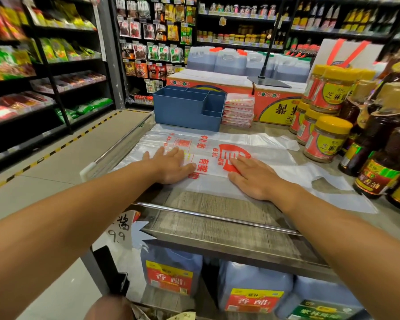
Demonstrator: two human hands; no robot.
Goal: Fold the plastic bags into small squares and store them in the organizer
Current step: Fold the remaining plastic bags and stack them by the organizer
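Note:
A clear plastic bag [217, 146] with red print lies flat on the wooden shelf top [217, 211]. My left hand [169, 163] presses flat on the bag's left part, fingers straight. On the bag's middle, over the red logo, my right hand [252, 179] lies flat as well. The bag's handles [286, 144] stretch to the right. Behind the bag stands a blue organizer [185, 112] with several compartments that look empty. Beside it on the right sits a stack of folded bags [238, 109].
Yellow-lidded jars [323, 139] and dark sauce bottles [383, 162] crowd the right side. Cardboard boxes [270, 105] and large jugs [229, 61] stand behind. A metal rail [217, 218] runs along the shelf front. Vinegar jugs [171, 271] sit below. An aisle with stocked shelves lies left.

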